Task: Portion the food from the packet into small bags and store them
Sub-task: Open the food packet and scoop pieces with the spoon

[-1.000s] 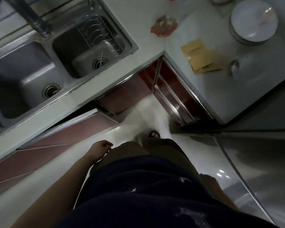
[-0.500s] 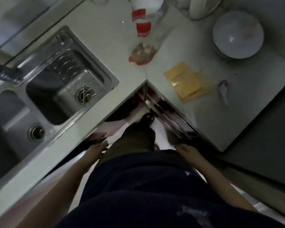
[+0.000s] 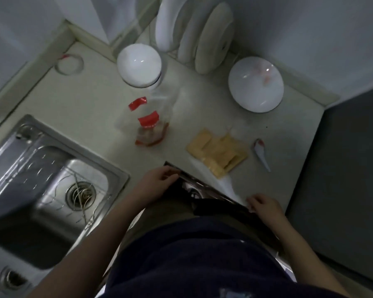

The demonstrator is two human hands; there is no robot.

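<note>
A clear food packet (image 3: 150, 127) with red labels and reddish food at its bottom lies in the middle of the corner counter (image 3: 91, 104). A pile of small tan bags (image 3: 216, 154) lies to its right, near the counter's inner corner. A white spoon (image 3: 261, 152) with red residue rests beside the bags. My left hand (image 3: 157, 180) hovers at the counter's front edge below the packet, fingers loosely apart, holding nothing. My right hand (image 3: 264, 205) is at the right counter edge, also holding nothing.
A steel double sink (image 3: 41, 190) fills the left. A white bowl (image 3: 255, 83) stands at the back right and an upturned white bowl (image 3: 139, 65) at the back centre. Plates stand in a rack (image 3: 194, 33) against the wall. A dark appliance top (image 3: 349, 179) lies at the right.
I have stepped up to the corner and the view has tilted up onto the counter. Both hands have risen from beside my legs to the counter edge.
</note>
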